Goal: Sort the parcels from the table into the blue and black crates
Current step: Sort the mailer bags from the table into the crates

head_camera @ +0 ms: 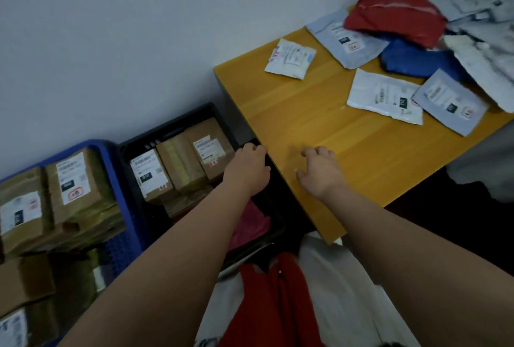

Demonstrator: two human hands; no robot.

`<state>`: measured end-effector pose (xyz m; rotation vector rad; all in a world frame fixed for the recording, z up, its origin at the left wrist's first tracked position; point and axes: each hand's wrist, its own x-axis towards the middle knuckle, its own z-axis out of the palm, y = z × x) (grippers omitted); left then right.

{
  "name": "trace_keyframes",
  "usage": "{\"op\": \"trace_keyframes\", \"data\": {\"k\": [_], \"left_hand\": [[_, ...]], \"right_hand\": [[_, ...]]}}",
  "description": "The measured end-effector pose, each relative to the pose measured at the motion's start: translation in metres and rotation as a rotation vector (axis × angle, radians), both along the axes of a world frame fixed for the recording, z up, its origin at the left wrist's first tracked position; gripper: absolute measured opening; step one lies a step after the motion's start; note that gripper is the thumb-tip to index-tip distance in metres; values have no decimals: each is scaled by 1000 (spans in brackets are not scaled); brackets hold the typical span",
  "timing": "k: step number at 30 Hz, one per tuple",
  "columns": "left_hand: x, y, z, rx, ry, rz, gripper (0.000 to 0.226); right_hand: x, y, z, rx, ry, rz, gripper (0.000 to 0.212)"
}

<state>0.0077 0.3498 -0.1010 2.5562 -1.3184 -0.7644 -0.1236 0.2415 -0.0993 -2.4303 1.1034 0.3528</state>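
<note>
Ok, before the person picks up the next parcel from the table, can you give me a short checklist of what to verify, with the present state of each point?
1. Right hand free to pick: ok, it lies over the bare table holding nothing.
2. Left hand free: cannot tell, its fingers curl at the black crate rim, perhaps gripping it.
3. Parcels left on the table: ok, a white parcel is nearest, others behind it.
4. Room in the black crate: ok, a gap shows beside its brown boxes.
5. Room in the blue crate: not ok, boxes are piled above its rim.
6. Label legible for sorting: cannot tell, too blurred.
</note>
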Motion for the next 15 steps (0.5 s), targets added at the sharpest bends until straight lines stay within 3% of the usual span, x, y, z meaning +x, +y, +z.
{"op": "trace_keyframes", "data": {"k": [5,15], "left_hand": [[-15,-74,-4,-12,16,-37,49],[-33,-278,-5,61,46,23,52]], "right_hand": [[-19,-71,-9,54,-9,12,51],[-28,-275,-30,-52,-78,-64,55]]}}
